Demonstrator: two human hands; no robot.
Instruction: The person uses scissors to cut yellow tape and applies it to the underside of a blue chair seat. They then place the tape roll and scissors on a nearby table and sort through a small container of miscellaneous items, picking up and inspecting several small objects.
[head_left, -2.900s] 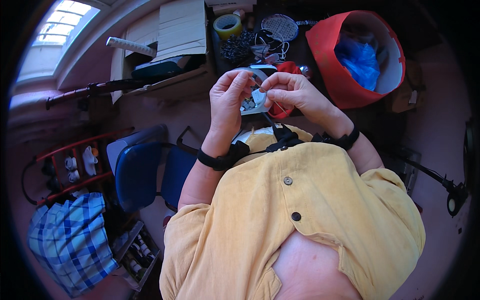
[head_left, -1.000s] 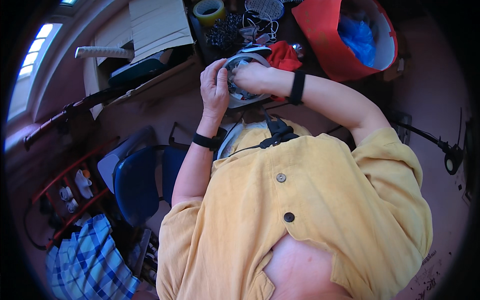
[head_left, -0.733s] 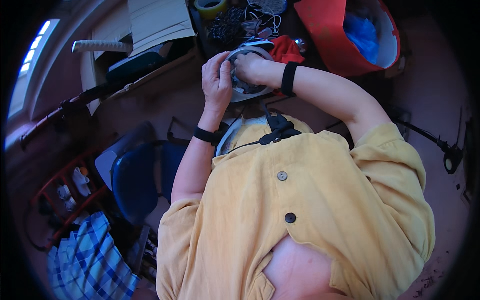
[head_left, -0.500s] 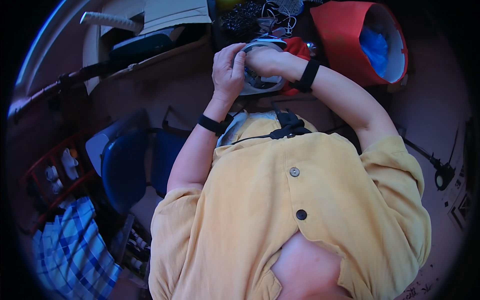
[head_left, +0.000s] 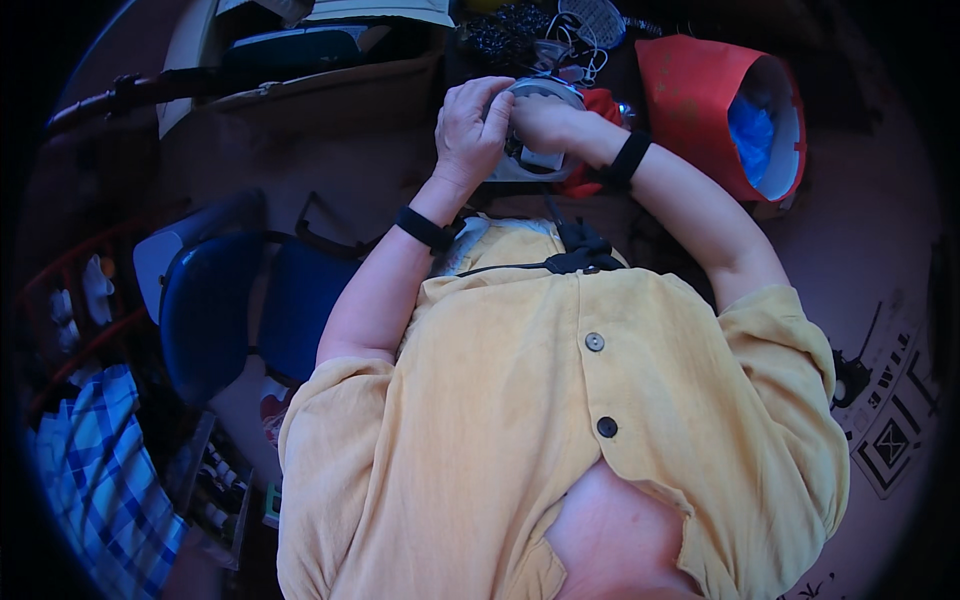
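A clear plastic container (head_left: 542, 172) with small items in it sits at the top middle. My left hand (head_left: 470, 128) grips its left rim, thumb near the opening. Reaching into the opening is my right hand (head_left: 548, 124); its fingers are hidden inside, so what they touch does not show. A pale piece lies among the dark small contents, below my right hand. Red cloth (head_left: 598, 108) lies against the container's right side.
A red paper bag (head_left: 695, 90) with a blue plastic bag in it stands at the right. Tangled cables (head_left: 515, 35) lie behind the container. At the far left is an open cardboard box (head_left: 330, 85); a blue chair (head_left: 205, 310) stands below it.
The view has shifted, so the box sits higher in the picture and the chair farther left. Both hands stay at the container, my right hand still inside it.
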